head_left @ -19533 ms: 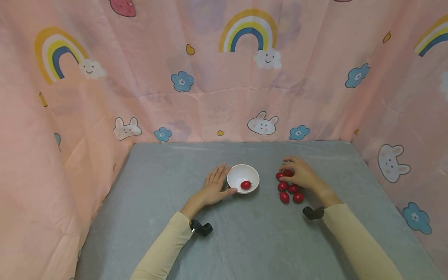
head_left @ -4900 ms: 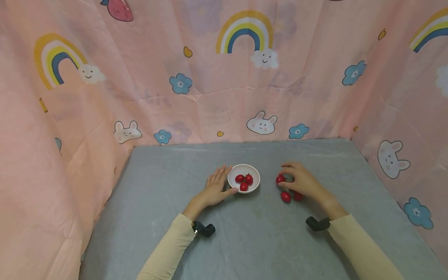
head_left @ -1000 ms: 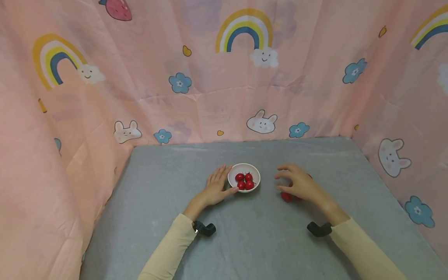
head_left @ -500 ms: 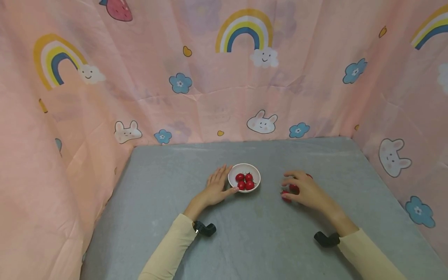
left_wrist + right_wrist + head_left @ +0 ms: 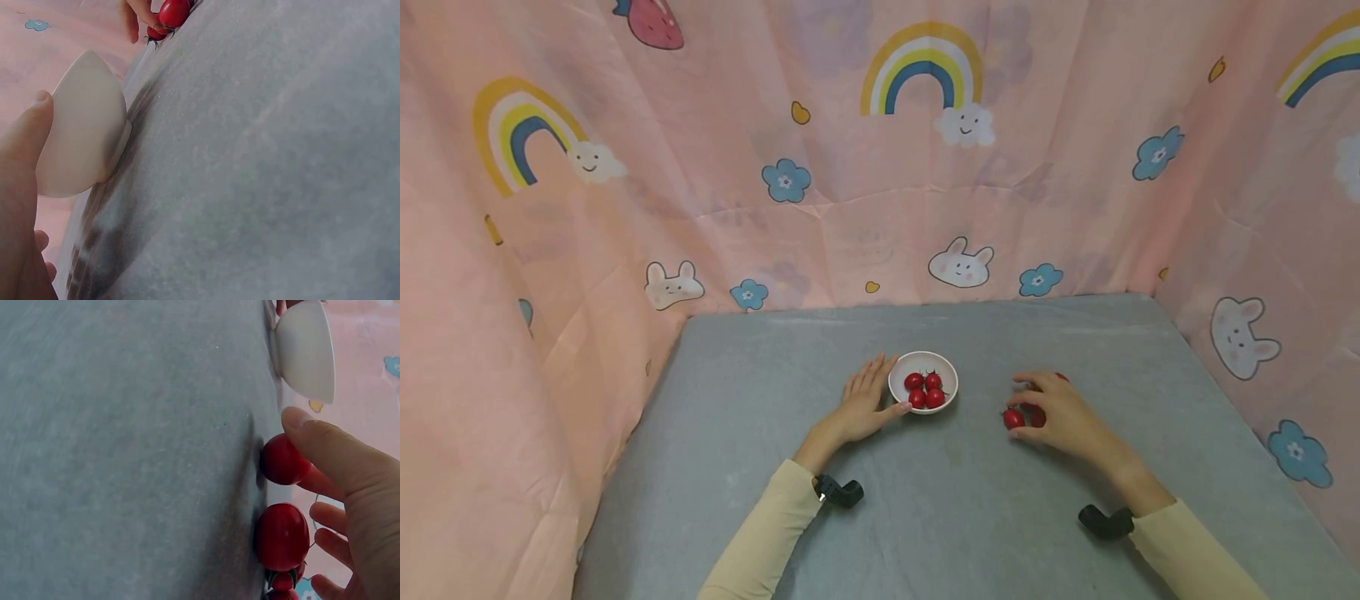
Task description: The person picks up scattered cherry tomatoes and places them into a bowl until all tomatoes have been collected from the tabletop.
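A small white bowl stands near the table's middle, with several red cherry tomatoes inside. Against its left side rests the left hand, fingers straight and thumb along the near rim. Right of the bowl, the right hand reaches over a small group of tomatoes. Its thumb and forefinger pinch the nearest cherry tomato, which still sits on the table. In the right wrist view the thumb lies over this tomato, with a forefinger behind it. Another tomato sits beside it; others are partly hidden by the hand.
A grey cloth covers the table. Pink patterned curtains hang along the back and both sides. Each wrist carries a small black camera.
Since the earliest frame, more tomatoes are in the bowl and fewer on the table. Over the last second the right hand has moved right and nearer, closing around a tomato; the left has stayed.
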`<state>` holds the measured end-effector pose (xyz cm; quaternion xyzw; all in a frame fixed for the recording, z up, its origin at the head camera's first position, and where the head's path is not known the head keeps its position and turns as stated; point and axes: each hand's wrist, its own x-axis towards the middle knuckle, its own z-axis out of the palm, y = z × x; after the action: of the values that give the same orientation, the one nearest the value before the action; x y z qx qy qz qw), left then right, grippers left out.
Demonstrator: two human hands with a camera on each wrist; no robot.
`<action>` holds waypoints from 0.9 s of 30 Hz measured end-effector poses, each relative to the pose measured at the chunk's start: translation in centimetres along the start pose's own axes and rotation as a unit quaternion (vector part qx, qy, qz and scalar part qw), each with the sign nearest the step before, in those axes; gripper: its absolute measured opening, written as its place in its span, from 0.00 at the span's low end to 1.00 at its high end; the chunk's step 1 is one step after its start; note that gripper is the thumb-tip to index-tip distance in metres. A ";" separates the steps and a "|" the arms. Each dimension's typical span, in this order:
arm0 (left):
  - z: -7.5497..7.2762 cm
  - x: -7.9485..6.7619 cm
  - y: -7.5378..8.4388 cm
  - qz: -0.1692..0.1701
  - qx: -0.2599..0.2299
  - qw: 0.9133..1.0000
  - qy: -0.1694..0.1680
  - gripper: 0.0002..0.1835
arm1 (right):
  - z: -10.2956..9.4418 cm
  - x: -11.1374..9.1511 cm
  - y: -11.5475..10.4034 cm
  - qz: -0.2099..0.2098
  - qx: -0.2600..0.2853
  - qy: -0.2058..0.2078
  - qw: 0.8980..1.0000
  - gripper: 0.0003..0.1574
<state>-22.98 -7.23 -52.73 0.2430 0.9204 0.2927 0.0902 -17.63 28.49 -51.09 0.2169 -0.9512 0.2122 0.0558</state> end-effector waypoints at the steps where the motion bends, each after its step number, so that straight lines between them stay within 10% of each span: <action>1: 0.0 0.0 0.0 0.001 0.000 1.000 0.001 0.47 | 0.0 0.0 0.0 -0.005 -0.001 0.004 1.000 0.29; 27: 0.2 0.0 -0.1 0.001 -0.001 1.000 0.006 0.47 | -0.3 2.1 -1.1 0.007 -0.014 -0.008 1.000 0.27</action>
<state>-22.95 -7.26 -52.94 0.2424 0.9203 0.2952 0.0843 -19.01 26.92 -50.03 0.2108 -0.9560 0.1978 0.0493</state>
